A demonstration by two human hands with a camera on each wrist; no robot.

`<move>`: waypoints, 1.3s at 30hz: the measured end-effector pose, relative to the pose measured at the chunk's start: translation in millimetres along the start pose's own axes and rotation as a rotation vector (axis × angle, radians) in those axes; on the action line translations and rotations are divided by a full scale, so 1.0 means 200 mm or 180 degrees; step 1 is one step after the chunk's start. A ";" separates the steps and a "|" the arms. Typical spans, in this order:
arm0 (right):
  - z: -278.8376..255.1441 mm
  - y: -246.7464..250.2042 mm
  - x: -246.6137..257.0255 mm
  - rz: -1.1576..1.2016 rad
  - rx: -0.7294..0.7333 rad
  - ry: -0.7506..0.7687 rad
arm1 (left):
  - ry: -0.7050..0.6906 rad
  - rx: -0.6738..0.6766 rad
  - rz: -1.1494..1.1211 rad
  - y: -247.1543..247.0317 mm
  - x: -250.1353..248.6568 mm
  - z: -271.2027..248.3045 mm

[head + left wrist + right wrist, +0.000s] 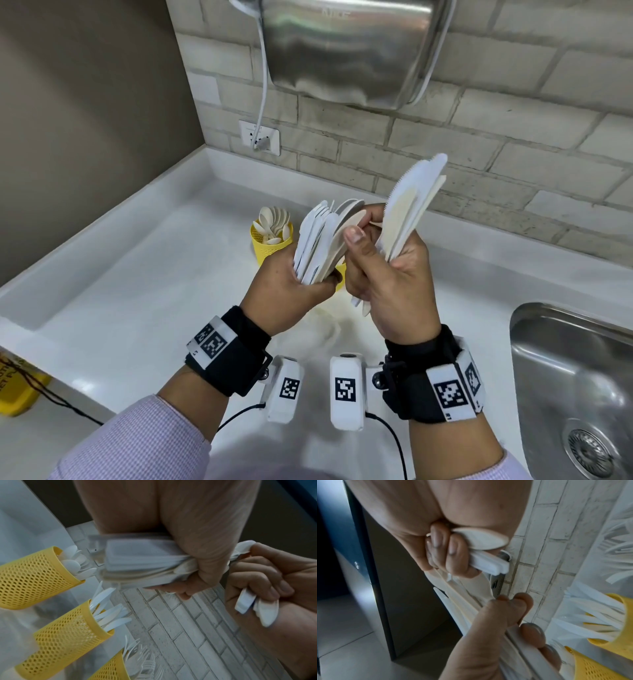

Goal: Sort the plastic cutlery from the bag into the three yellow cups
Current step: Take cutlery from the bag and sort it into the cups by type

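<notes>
Hands (346, 270) hiding two yellow cups (340, 279)

Two hands raised side by side above a counter (130, 281), the left hand (284, 291) gripping a bundle of cutlery (318, 240), the right hand (394, 274) gripping knives (411, 205), a cup of spoons (272, 240) behind them, a sink (565, 377) to the right.

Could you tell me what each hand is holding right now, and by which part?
The left hand grips a mixed cutlery bundle by its lower ends. The right hand grips several knives by their handles, blades up.
</notes>
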State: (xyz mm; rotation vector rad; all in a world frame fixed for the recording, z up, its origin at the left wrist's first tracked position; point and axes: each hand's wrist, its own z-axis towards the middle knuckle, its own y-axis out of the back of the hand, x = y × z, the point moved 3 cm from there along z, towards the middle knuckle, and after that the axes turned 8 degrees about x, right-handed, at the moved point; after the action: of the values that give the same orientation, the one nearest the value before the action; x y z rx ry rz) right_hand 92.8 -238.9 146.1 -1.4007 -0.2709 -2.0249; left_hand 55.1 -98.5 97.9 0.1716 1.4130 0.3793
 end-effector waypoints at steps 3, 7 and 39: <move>0.00 0.00 0.01 -0.0392 -0.0047 0.0054 | 0.0031 0.0033 -0.0001 0.00 0.00 0.01; 0.00 0.00 0.02 -0.1451 -0.0216 0.0286 | 0.0110 0.0058 -0.0060 0.00 0.01 0.01; 0.08 0.09 0.04 0.0651 -0.2132 0.0388 | 0.0182 0.0912 -0.0792 0.01 0.01 -0.01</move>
State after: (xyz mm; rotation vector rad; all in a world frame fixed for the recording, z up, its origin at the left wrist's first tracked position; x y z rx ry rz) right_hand 113.7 -248.8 156.8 -1.5881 0.6366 -2.1019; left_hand 53.7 -96.3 96.1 0.2159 1.5210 -0.0252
